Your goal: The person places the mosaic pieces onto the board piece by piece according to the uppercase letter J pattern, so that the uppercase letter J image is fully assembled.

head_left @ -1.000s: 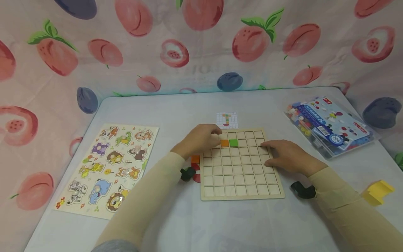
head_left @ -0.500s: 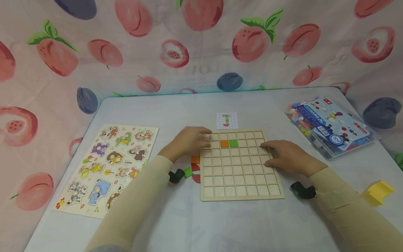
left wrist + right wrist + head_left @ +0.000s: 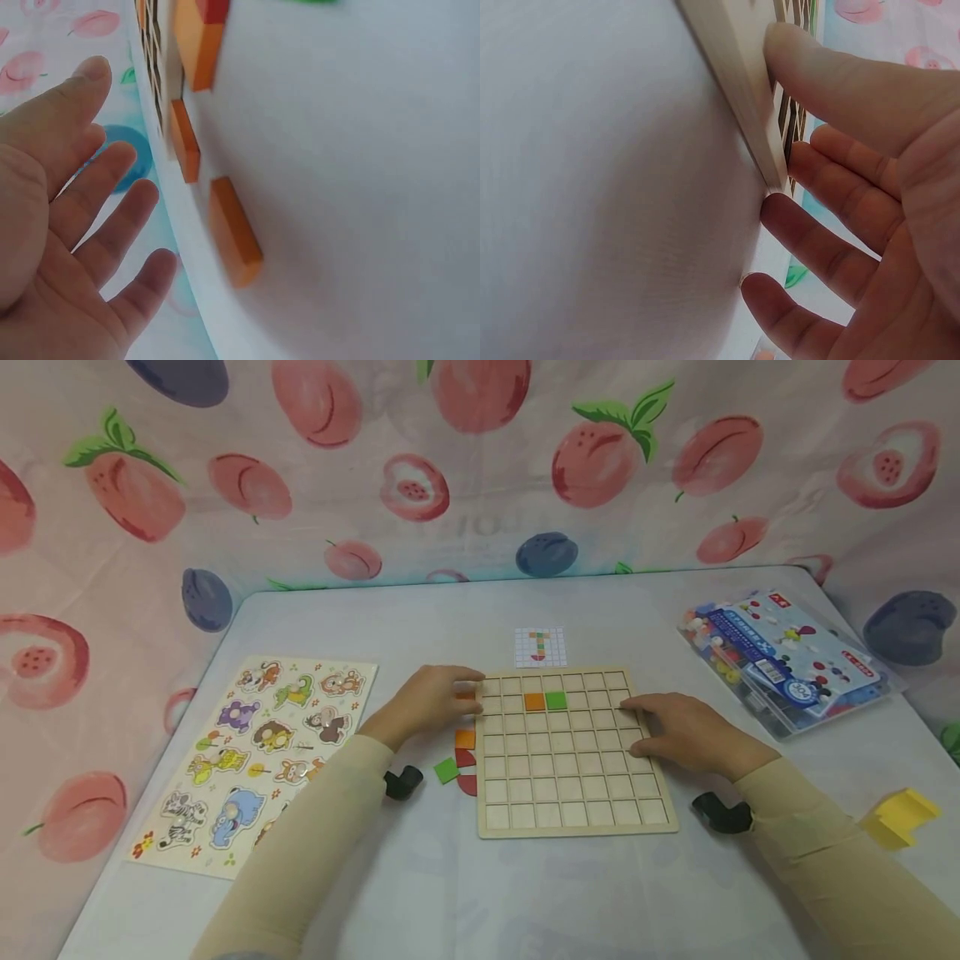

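A wooden grid board (image 3: 570,835) lies in the middle of the table, with an orange tile (image 3: 534,702) and a green tile (image 3: 556,701) side by side in its second row. Just off the board's upper left edge, my left hand (image 3: 427,697) hovers with fingers spread and nothing in them. Beneath it, the left wrist view has a loose orange tile (image 3: 234,232) on the table and other orange tiles closer to the board. My right hand (image 3: 690,731) rests on the board's right edge, its thumb (image 3: 810,64) on the rim and fingers fairly straight.
Left of the board lie red rounded pieces (image 3: 468,785) and a loose green tile (image 3: 447,770). A pattern card (image 3: 540,647) sits behind it. An animal puzzle (image 3: 255,760) lies at left, a plastic case (image 3: 795,664) at back right, a yellow block (image 3: 900,818) at far right.
My left hand has moved left from over the board to beyond its edge. The loose green tile and an orange tile near the fingers have come into sight. My right hand has stayed put.
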Action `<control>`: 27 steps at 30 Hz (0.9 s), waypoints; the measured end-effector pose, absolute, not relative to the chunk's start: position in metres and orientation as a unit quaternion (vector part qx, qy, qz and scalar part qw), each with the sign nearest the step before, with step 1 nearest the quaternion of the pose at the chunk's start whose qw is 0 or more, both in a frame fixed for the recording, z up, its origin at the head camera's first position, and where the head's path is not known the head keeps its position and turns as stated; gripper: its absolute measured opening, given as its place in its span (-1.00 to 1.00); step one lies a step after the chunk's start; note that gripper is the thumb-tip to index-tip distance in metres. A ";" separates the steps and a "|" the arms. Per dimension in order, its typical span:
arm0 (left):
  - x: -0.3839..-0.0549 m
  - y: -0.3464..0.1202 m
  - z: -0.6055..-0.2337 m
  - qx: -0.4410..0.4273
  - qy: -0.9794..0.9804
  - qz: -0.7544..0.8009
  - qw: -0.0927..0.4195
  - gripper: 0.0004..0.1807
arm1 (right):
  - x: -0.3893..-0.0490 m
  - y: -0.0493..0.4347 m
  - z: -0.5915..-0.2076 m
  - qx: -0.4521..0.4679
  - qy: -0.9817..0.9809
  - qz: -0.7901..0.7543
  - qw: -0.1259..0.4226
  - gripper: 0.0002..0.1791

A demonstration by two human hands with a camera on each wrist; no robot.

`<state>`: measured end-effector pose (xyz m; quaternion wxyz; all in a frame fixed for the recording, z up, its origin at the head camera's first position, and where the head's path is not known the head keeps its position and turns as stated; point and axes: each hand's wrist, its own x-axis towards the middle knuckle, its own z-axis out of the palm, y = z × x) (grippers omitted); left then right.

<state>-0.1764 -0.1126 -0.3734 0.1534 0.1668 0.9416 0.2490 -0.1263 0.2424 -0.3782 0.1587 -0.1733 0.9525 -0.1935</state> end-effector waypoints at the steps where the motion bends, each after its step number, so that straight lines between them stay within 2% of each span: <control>1: -0.176 -0.114 -0.374 0.167 0.942 0.249 0.153 -0.46 | -0.126 0.242 -0.378 -0.174 0.953 -0.194 0.158 -0.25; 27: -0.176 -0.129 -0.386 0.133 0.941 0.270 0.154 -0.61 | -0.125 0.241 -0.378 -0.167 0.954 -0.187 0.162 -0.26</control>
